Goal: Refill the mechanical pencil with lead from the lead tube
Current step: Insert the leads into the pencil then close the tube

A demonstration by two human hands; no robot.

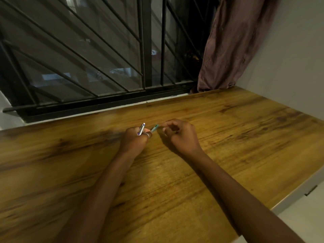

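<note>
**Holding pencil and lead tube above a wooden table**

Lying nearest the camera, the left forearm (pixel 105 181) and the right forearm (pixel 228 186) stretch forward over a wood-grain table (pixel 228 155) and draw closer together toward its middle. The left hand (pixel 135 140) is closed into a loose fist around the mechanical pencil (pixel 142 128), which sticks up out of the grip, tilted slightly right, with its silver and purple end pointing away from the person. A ring (pixel 147 135) sits on one finger of that hand. Just to the right of the pencil, the teal lead tube (pixel 155 128) slants up and to the right from the left hand's fingertips, which appear to hold its near end; its far end points at the right hand (pixel 180 135). That hand hovers just beside the tube with its fingers curled and thumb and forefinger close together. Whether they pinch anything is too small to tell. Beyond the table's far edge stand dark window bars (pixel 147 50) over glass. A brownish curtain (pixel 233 46) hangs at the right end of the window, next to a pale wall (pixel 289 50).
</note>
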